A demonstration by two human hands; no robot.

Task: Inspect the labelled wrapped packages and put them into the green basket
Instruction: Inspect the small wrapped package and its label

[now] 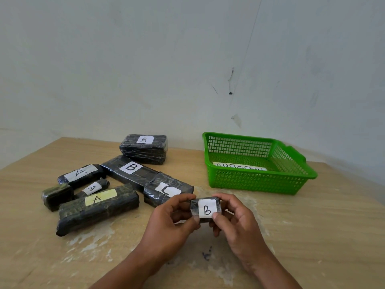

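My left hand and right hand together pinch a small wrapped package labelled B, held between them above the table. The green basket stands beyond my right hand; the other packages lie beyond my left.

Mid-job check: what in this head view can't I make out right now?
Head view only.
- Writing on the paper slip in the green basket: lower part hidden by the basket's front wall.
- Label of the half-covered package: fingers of the left hand cover part; looks like C, unsure.
- The far-left small package: no label shows.
- The B package: ends and underside covered by the left and right hand.
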